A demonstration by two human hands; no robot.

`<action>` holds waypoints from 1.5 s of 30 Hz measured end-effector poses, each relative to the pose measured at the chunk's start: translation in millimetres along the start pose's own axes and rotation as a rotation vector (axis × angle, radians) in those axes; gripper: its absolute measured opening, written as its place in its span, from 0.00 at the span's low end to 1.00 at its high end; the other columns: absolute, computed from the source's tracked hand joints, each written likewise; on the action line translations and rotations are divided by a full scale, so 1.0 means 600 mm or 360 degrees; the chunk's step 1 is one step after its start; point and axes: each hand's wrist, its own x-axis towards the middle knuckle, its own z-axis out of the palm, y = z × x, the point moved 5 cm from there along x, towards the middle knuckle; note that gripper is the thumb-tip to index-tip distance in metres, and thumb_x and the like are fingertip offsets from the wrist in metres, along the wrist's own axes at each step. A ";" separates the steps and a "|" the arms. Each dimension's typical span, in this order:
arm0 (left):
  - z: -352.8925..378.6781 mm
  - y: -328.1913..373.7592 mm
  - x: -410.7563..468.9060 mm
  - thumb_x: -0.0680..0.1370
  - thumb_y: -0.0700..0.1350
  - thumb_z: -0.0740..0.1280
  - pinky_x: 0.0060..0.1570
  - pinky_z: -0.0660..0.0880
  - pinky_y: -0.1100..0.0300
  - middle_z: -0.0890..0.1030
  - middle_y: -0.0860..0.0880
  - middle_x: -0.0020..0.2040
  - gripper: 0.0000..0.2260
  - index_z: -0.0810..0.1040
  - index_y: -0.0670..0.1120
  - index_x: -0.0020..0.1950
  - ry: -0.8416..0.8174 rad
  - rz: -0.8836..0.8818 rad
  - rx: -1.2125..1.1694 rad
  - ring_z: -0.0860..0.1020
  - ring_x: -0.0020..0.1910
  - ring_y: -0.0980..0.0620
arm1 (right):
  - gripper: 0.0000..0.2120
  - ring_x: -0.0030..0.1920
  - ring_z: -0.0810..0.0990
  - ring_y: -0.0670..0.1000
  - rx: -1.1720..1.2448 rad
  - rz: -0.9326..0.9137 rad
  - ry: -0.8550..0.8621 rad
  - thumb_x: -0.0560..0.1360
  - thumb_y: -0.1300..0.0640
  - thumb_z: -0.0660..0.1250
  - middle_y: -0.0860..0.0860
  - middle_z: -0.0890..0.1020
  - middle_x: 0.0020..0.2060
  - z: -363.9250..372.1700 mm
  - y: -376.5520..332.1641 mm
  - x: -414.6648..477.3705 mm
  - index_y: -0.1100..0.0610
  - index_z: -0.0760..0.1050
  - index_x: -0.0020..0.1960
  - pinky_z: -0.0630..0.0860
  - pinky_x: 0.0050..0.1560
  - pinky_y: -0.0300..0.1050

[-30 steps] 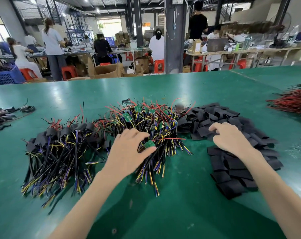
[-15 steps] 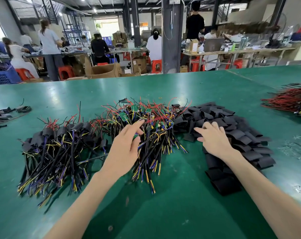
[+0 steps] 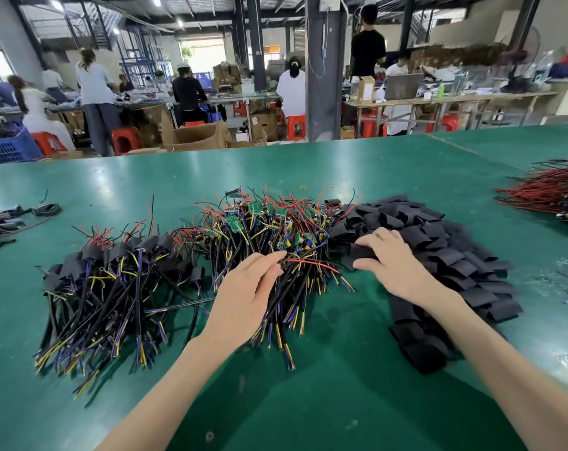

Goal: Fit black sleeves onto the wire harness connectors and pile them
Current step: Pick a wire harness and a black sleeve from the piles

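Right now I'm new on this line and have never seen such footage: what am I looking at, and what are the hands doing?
No machine here: one camera on a person's head looks down at their bare hands over a green table. At left lies a pile of sleeved harnesses, in the middle bare harnesses with green boards, at right a heap of black sleeves. The left hand rests on the middle pile; whether it grips a wire is unclear. The right hand pinches one sleeve.

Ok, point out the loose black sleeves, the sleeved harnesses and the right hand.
loose black sleeves (image 3: 455, 255): head view, on a sleeve mid-pile.
sleeved harnesses (image 3: 113, 281): head view, on the pile's black cables.
right hand (image 3: 396, 268): head view, on its back.
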 end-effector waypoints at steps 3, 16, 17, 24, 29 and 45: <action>-0.007 0.001 0.002 0.79 0.35 0.62 0.47 0.69 0.71 0.79 0.51 0.45 0.13 0.78 0.43 0.61 0.0113 -0.0001 -0.0051 0.75 0.43 0.64 | 0.18 0.58 0.67 0.58 0.0124 -0.0143 -0.0024 0.75 0.56 0.67 0.58 0.73 0.55 -0.007 -0.026 -0.006 0.62 0.72 0.62 0.62 0.60 0.48; -0.008 -0.001 0.003 0.80 0.37 0.62 0.49 0.70 0.69 0.79 0.50 0.46 0.13 0.77 0.42 0.63 0.0105 -0.0003 -0.0056 0.76 0.45 0.59 | 0.16 0.50 0.72 0.51 0.0576 -0.0267 -0.0008 0.73 0.62 0.69 0.53 0.75 0.49 -0.014 -0.062 -0.023 0.63 0.74 0.59 0.63 0.50 0.39; -0.007 -0.002 0.002 0.80 0.37 0.62 0.49 0.71 0.68 0.79 0.51 0.46 0.13 0.77 0.42 0.63 0.0094 -0.0006 -0.0048 0.75 0.44 0.59 | 0.15 0.49 0.73 0.51 0.0623 -0.0255 0.0001 0.73 0.62 0.70 0.53 0.76 0.49 -0.016 -0.061 -0.024 0.63 0.75 0.58 0.64 0.50 0.39; 0.000 0.002 0.003 0.81 0.38 0.59 0.52 0.65 0.72 0.75 0.51 0.50 0.16 0.73 0.44 0.68 -0.0092 0.0049 0.0016 0.71 0.47 0.61 | 0.16 0.49 0.73 0.52 0.0617 -0.0304 0.0139 0.71 0.60 0.72 0.50 0.75 0.47 -0.026 -0.064 -0.024 0.60 0.77 0.57 0.66 0.53 0.41; 0.022 0.011 -0.009 0.66 0.25 0.53 0.63 0.57 0.66 0.67 0.52 0.63 0.43 0.52 0.53 0.77 -0.0417 0.0226 0.0271 0.63 0.57 0.55 | 0.17 0.52 0.69 0.56 -0.0096 -0.0647 0.0433 0.68 0.54 0.73 0.52 0.78 0.49 -0.034 -0.097 -0.044 0.57 0.78 0.56 0.67 0.53 0.52; -0.007 0.051 0.001 0.79 0.48 0.58 0.56 0.62 0.52 0.77 0.54 0.36 0.14 0.79 0.49 0.61 -0.0049 0.0404 0.1036 0.77 0.40 0.48 | 0.18 0.51 0.75 0.59 0.0182 -0.0835 0.0177 0.75 0.58 0.68 0.58 0.74 0.53 -0.025 -0.148 -0.071 0.64 0.73 0.62 0.73 0.56 0.56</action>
